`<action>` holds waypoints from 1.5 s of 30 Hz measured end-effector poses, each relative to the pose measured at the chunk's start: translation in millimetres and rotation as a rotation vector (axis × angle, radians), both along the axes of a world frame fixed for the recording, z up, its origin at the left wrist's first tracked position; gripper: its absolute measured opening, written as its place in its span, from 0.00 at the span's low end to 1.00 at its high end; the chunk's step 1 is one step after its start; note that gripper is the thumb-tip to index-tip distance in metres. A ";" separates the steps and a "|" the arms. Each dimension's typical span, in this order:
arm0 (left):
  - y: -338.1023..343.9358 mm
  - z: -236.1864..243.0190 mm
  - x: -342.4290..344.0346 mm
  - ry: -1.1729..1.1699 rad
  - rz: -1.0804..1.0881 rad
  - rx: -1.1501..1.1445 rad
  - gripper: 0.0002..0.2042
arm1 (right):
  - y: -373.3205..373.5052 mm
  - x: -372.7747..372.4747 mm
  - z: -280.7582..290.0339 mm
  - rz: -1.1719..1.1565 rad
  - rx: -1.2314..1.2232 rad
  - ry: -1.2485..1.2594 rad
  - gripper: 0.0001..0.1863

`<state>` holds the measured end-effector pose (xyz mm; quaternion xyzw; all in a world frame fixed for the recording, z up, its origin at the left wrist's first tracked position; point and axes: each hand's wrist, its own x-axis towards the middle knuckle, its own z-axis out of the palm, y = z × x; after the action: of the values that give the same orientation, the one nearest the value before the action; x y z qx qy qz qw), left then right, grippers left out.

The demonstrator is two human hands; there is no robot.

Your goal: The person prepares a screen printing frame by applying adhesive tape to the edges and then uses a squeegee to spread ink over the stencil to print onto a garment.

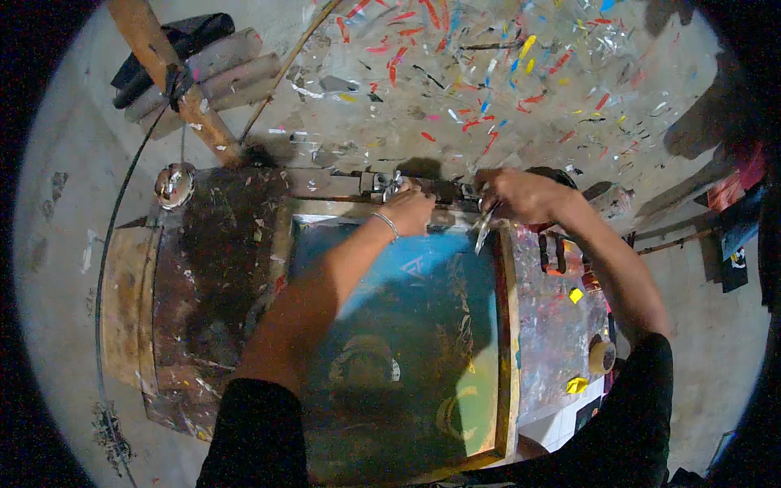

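A wooden-framed printing screen [505, 342] with blue-green mesh lies in front of me on the worktable. At its far edge, a metal hinge clamp [377, 186] grips the frame from behind. My left hand [411, 209], with a bracelet at the wrist, reaches across the mesh, its fingers bent around the clamp's upright screw. To its right, my right hand [521, 195] is closed over the far right corner. A silver metal tool [484, 232] sticks out below those fingers, pointing down toward the mesh; its exact kind is unclear. The fingertips of both hands are partly hidden.
The paint-stained worktable [207, 285] extends left of the screen. A round tin [175, 185] sits at its far left corner. On the right are a tape roll [602, 356] and yellow scraps [577, 385]. A wooden post [191, 98] slants beyond; the floor [455, 73] is paint-spattered.
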<state>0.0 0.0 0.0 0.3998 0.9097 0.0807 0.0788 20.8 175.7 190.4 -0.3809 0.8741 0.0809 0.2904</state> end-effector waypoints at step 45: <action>-19.4 -29.1 -14.7 -0.182 0.034 0.534 0.30 | 5.9 59.1 -160.4 -0.679 -0.963 0.430 0.17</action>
<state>-14.7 -19.4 -29.1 0.3820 0.8520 0.3544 0.0505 79.8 181.5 30.1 -0.1452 0.9237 -0.3438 -0.0866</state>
